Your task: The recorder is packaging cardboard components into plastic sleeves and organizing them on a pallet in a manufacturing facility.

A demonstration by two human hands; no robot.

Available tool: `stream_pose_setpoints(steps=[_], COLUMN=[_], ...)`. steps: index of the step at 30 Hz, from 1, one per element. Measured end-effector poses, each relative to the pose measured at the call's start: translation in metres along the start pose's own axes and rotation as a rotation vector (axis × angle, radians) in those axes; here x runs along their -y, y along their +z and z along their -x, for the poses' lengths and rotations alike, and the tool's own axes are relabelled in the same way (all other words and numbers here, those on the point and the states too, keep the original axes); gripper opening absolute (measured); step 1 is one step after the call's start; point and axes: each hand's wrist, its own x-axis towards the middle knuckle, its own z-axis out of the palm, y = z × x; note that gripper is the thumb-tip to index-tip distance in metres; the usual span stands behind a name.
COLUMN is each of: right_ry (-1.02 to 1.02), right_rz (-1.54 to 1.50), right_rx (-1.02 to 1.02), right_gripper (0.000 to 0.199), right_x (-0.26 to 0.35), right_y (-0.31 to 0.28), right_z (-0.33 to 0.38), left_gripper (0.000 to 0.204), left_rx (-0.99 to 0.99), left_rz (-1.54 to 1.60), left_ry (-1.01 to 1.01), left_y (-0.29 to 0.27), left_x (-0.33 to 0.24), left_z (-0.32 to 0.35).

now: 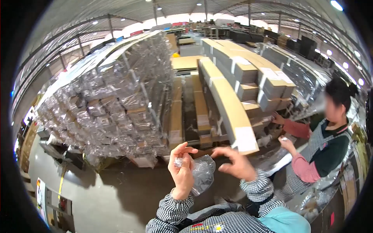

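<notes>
In the head view, gripping crumpled clear plastic film (203, 176) in the curled left hand (181, 173), probably bunching it against slipping, and letting the rest hang between both hands. Holding the right hand (236, 165) loosely spread, seemingly gripping nothing, possibly touching the film but blurring too much for telling. Facing the long carton's (229, 110) end edge just beyond; having less room rightward, near a co-worker (330, 147), and more leftward over grey floor (83, 194).
</notes>
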Motion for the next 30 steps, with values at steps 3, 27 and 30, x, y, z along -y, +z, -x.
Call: stream_pose_setpoints(steps=[3, 27, 30], right_ry=[0.305, -0.011, -0.123], right_rz=[-0.834, -0.292, 0.358], right_rx=[-0.224, 0.187, 0.213], right_gripper=[0.022, 0.022, 0.015], right_x=[-0.013, -0.132, -0.156], right_y=[0.02, -0.124, -0.124], right_z=[0.026, 0.102, 0.093], left_gripper=[0.03, 0.024, 0.032], left_rx=[0.087, 1.006, 1.08], left_rz=[-0.063, -0.54, -1.012], left_ry=[0.043, -0.455, -0.112], left_y=[0.044, 0.015, 0.024], left_x=[0.018, 0.098, 0.125], left_z=[0.013, -0.011, -0.015])
